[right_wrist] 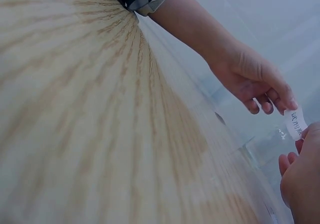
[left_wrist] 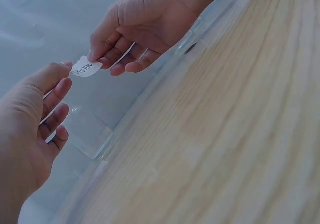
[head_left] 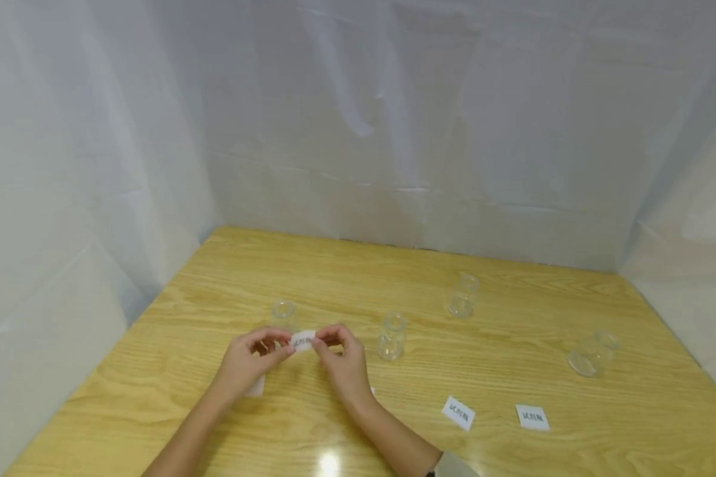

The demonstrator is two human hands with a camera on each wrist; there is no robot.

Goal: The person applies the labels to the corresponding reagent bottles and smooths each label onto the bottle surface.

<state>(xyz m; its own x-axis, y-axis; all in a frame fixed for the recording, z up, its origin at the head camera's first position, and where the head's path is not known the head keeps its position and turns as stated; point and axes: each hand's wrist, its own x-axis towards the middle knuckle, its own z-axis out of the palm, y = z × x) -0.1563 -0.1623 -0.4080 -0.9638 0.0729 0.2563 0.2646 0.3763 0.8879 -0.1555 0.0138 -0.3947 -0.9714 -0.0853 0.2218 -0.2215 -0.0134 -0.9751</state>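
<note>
Between my two hands a small white paper label [head_left: 302, 340] with printed black characters is held above the table, bowed slightly. My left hand [head_left: 247, 359] pinches its left end between thumb and fingertips. At the other end, the thumb and fingers of my right hand [head_left: 345, 364] pinch it. Just behind the label stands a clear glass bottle [head_left: 283, 313], its lower part hidden by the left hand and label. To the right of my right hand is a second clear glass bottle [head_left: 390, 338]. The left wrist view shows the same label [left_wrist: 86, 67] stretched between both hands' fingertips.
Two more glass bottles stand farther right, one toward the back [head_left: 463, 296] and one near the right side [head_left: 593, 354]. Two printed labels lie in front, a tilted label [head_left: 458, 413] and another label [head_left: 532, 417]. White paper [head_left: 255, 387] shows beside the left wrist. White sheeting [head_left: 394, 132] surrounds the wooden table [head_left: 244, 265].
</note>
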